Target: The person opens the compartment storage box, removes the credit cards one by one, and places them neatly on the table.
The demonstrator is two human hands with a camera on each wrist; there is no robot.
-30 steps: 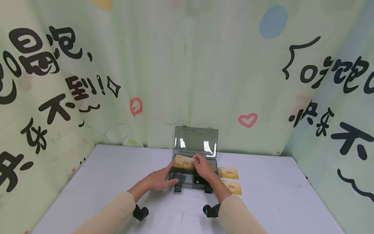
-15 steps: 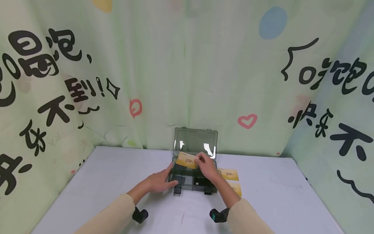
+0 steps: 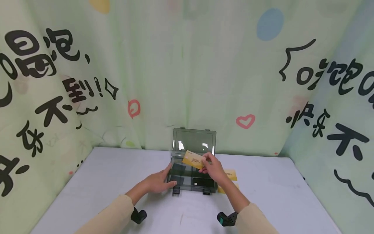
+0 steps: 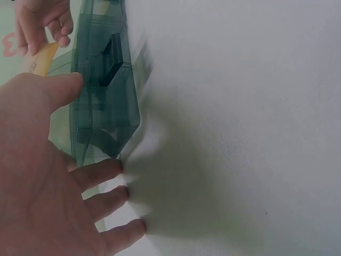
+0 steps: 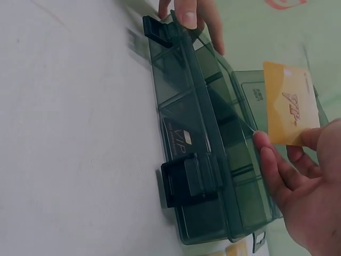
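Note:
A translucent grey-green compartment box [image 3: 189, 188] stands on the table, its lid [image 3: 194, 141] raised at the back. My right hand [image 3: 214, 167] pinches a yellow VIP card [image 3: 193, 158] by its right end, tilted above the box's rear compartments. In the right wrist view, the card [image 5: 290, 104] shows its printed face. My left hand [image 3: 157, 182] lies along the box's left side with fingers extended, the thumb at the front rim. A black VIP card [image 3: 203, 182] lies in the front right compartment. Dark flat pieces [image 3: 177, 169] show in the left compartments.
Two yellow cards [image 3: 231, 175] lie on the white table [image 3: 263, 195] just right of the box, partly hidden by the right arm. Two black latches [image 3: 176, 191] stick out at the box's front. A printed curtain [image 3: 187, 81] hangs behind and at both sides.
My right hand has lifted the yellow card out of the rear left compartment and moved it to the right. The left hand has stayed at the box's left side.

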